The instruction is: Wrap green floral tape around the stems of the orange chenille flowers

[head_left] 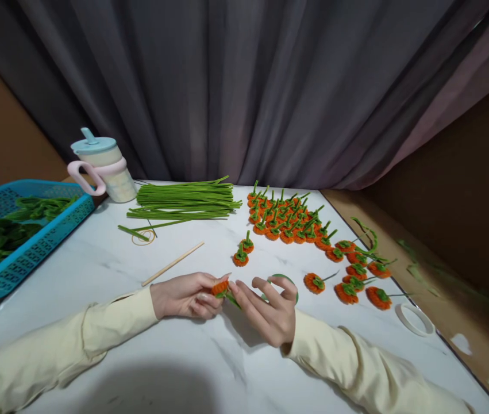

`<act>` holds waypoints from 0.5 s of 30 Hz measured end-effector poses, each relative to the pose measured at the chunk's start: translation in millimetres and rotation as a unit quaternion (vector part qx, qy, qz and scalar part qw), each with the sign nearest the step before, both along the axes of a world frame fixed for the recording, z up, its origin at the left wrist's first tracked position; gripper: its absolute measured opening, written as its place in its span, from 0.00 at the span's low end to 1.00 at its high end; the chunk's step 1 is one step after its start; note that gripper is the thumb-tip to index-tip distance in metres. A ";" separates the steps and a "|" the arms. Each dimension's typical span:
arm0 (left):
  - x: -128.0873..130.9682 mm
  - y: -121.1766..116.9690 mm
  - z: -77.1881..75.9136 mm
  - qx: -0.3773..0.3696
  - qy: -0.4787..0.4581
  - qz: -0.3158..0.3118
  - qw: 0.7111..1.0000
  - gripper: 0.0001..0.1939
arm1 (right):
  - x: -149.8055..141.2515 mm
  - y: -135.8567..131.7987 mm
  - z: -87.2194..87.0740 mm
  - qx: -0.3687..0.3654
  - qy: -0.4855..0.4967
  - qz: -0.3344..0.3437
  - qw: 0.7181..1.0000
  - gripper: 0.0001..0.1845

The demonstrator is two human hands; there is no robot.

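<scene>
My left hand (190,296) pinches a small orange pipe-cleaner persimmon (220,288) with green leaves, tilted on its side above the white table (136,351). From the right, my right hand (270,307) meets the same piece, its thumb and index finger closed at the green part while the other fingers are raised and bent. Part of the grip is hidden behind the fingers. Just beyond my hands stand two finished persimmons (241,257) with green stems. Partly behind my right hand lies a round green tape roll (295,293).
Green pipe cleaners (184,198) lie in a bundle at the back, near a tumbler (117,178). Many orange persimmons (287,221) crowd the back right. A wooden stick (173,264), rubber bands (144,237), a white tape roll (415,319) and a blue basket (50,247) surround my hands.
</scene>
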State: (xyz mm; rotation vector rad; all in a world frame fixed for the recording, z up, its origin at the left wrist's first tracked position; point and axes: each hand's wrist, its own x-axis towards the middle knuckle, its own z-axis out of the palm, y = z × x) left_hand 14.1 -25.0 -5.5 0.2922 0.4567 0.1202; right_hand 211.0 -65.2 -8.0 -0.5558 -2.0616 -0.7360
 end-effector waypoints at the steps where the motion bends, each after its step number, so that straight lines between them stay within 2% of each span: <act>1: -0.4 1.3 -0.4 -0.014 0.003 -0.011 1.000 0.09 | -0.1 0.0 0.2 0.005 -0.004 -0.001 1.000 0.07; 4: -1.6 4.0 1.0 -0.030 0.008 -0.032 0.999 0.10 | -0.5 1.0 0.5 0.015 -0.016 -0.002 1.000 0.06; 7: -2.1 3.9 6.0 0.014 -0.001 -0.012 1.000 0.11 | -1.8 2.3 0.4 -0.004 -0.010 -0.001 1.000 0.07; 11: -0.7 0.1 11.8 0.096 0.007 0.033 0.995 0.12 | -5.1 2.7 0.3 -0.065 0.019 0.014 0.998 0.09; 15: 1.2 -2.6 10.6 0.129 0.010 0.049 0.990 0.14 | -7.6 3.1 -0.8 -0.138 0.050 0.040 0.988 0.09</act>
